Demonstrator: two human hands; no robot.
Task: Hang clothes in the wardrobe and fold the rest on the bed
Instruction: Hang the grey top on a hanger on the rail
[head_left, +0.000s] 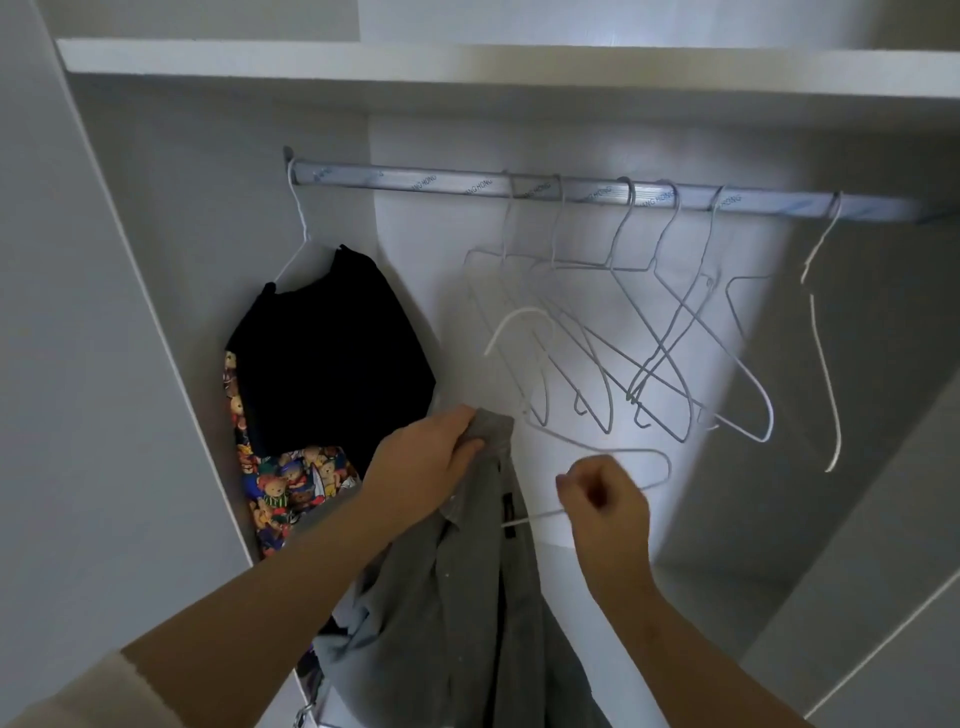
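I stand at an open white wardrobe. My left hand (431, 462) grips the collar end of a grey shirt (457, 597), which hangs down from it. My right hand (605, 501) pinches the lower wire of a loose white wire hanger (597, 448); its hook curves up at the left, below the metal rail (415, 182). One end of this hanger touches the shirt near its dark label. Several bare wire hangers (660, 332) dangle from the rail above my hands.
At the rail's left end a black garment (337, 353) hangs on a hanger, with a bear-print cloth (285, 483) beneath it. A white shelf (467, 62) runs above the rail. One more bare hanger (826, 332) hangs at the far right, near the wardrobe's side panel.
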